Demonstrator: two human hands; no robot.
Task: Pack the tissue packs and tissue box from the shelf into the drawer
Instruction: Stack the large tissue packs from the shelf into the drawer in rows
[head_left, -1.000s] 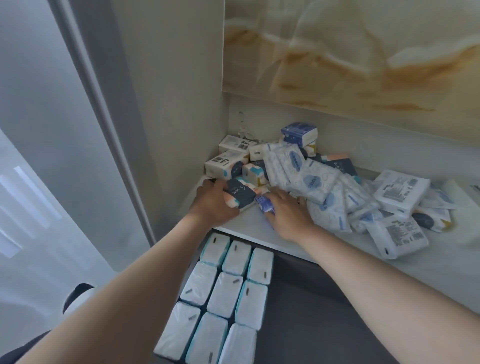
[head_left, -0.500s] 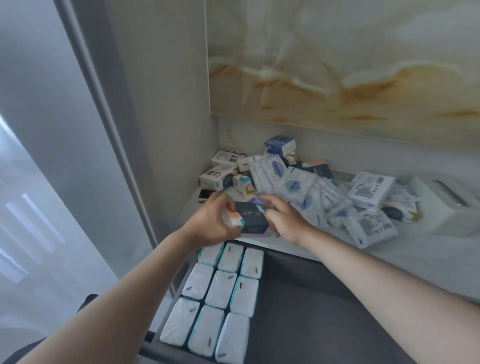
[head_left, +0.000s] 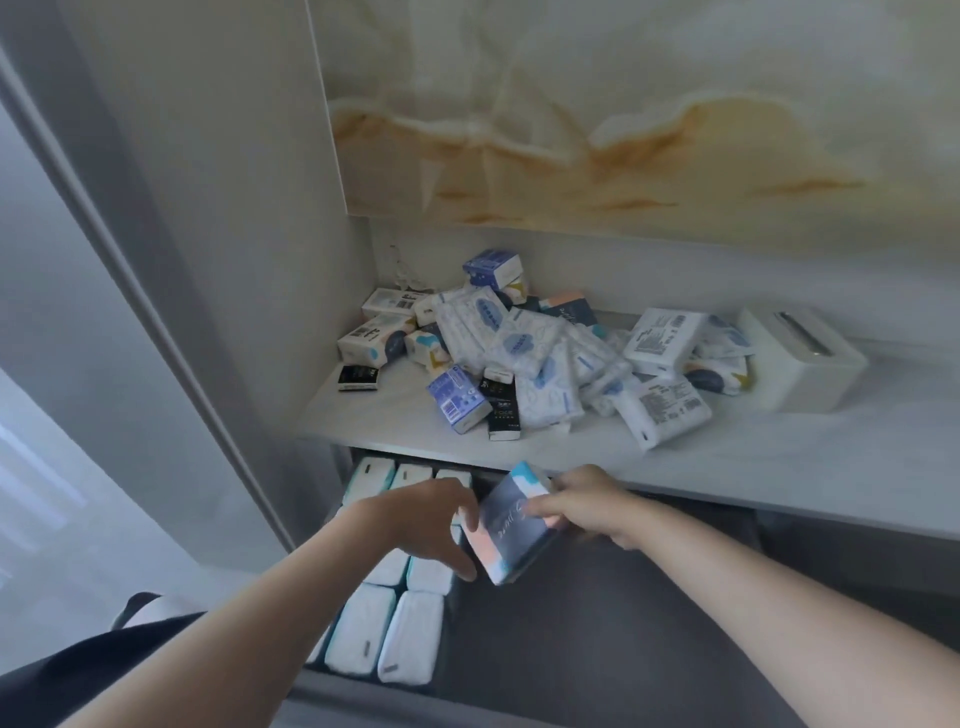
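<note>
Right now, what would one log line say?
right hand: holds dark tissue pack; left hand: open beside it; place: above open drawer; tissue box: on shelf

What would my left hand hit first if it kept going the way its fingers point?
The dark tissue pack that your right hand holds over the drawer. Your left hand points toward the pack's left edge with fingers spread. I cannot tell whether they touch it.

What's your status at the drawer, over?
Right hand grips dark tissue pack over open drawer; left hand open beside it. Pile of packs and tissue box on shelf. Nothing blocking drawer's bare floor.
</note>
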